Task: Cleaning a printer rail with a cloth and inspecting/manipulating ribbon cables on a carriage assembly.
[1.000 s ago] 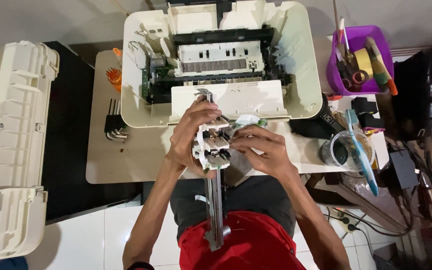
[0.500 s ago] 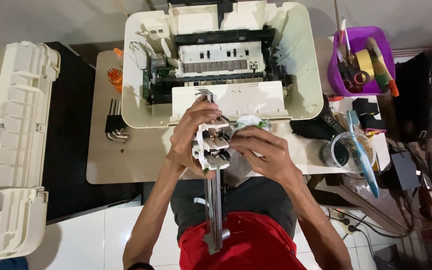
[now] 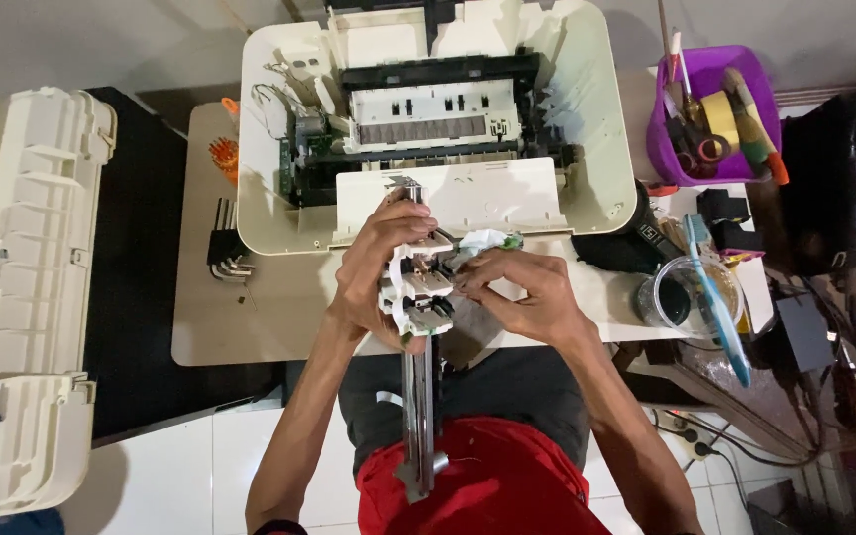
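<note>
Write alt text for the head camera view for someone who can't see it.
The left hand grips a white carriage assembly on a long metal rail, while the right hand presses a crumpled tissue against it. Behind sits an opened printer on a small table.

A beige tabletop fills the frame's centre, carrying an opened cream printer, hex keys at left, and a purple basket and clear cup at right.
</note>
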